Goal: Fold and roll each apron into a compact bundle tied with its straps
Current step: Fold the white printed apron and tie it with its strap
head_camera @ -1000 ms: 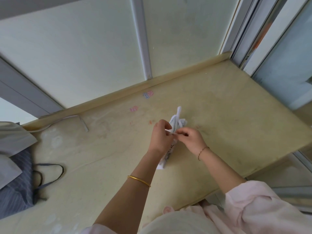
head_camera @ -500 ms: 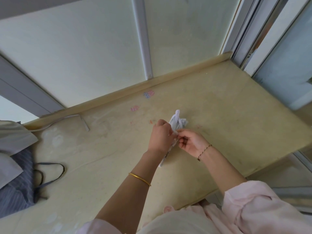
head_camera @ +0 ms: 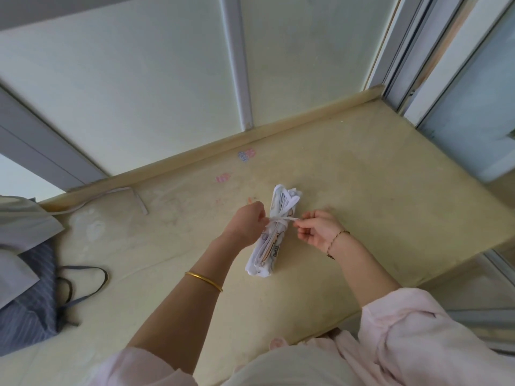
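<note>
The rolled apron is laid on the table, ends at 1 and 7 o'clock. Its strap is pinched at 9 o'clock by the left hand, at 3 by the right hand.

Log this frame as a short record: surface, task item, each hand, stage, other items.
surface: yellowish table
task item: rolled white apron lying on the table, strap wound round its middle
left hand: grips one strap end
right hand: pinches the other strap end
stage: bundle rolled; the tie looks unfinished
other: grey striped apron at the table's left, not rolled
</note>
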Available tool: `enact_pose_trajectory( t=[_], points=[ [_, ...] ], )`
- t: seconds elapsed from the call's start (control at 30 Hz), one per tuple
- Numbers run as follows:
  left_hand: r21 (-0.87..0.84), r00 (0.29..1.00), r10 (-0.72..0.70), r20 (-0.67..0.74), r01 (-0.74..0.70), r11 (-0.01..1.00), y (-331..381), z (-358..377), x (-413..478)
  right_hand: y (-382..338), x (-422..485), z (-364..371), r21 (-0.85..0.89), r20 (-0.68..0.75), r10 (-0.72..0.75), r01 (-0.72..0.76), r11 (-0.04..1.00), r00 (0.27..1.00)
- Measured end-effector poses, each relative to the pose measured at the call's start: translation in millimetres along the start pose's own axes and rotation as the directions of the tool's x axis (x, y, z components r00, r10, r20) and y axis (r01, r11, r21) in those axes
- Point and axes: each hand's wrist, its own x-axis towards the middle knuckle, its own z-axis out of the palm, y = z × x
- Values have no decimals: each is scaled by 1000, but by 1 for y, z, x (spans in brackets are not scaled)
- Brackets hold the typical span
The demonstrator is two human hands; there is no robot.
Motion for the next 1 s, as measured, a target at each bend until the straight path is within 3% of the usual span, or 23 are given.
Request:
enact_pose_trajectory(
  t=[0.1,0.17,0.23,0.33,0.47,0.7,0.87,1.0],
  points=[
    [-254,1000,-15,21,20,967,2,-13,-1,-8,6,-3,-254,-33,-7,-2,967,999],
    [-413,1000,12,21,-2,911,11,-28,0,-19,7,2,-297,-17,-70,62,953,997],
    [-519,998,54,15,-39,854,23,-48,2,-34,8,11,-195,163,-41,73,978,986],
    [-590,993,119,-21,-109,800,43,-86,3,-70,1,27,87,451,-100,68,994,887],
    [-585,982,150,-118,-191,788,67,-140,0,-126,-17,49,191,591,-219,130,973,776],
    [-514,934,136,-329,-298,804,109,-242,-10,-223,-46,91,147,614,-411,414,898,674],
    [-343,852,176,-494,-376,861,138,-322,-29,-294,-85,134,143,604,-546,595,791,580],
    [-238,774,184,-606,-397,886,147,-373,-45,-334,-107,176,183,596,-608,648,739,525]
  ],
)
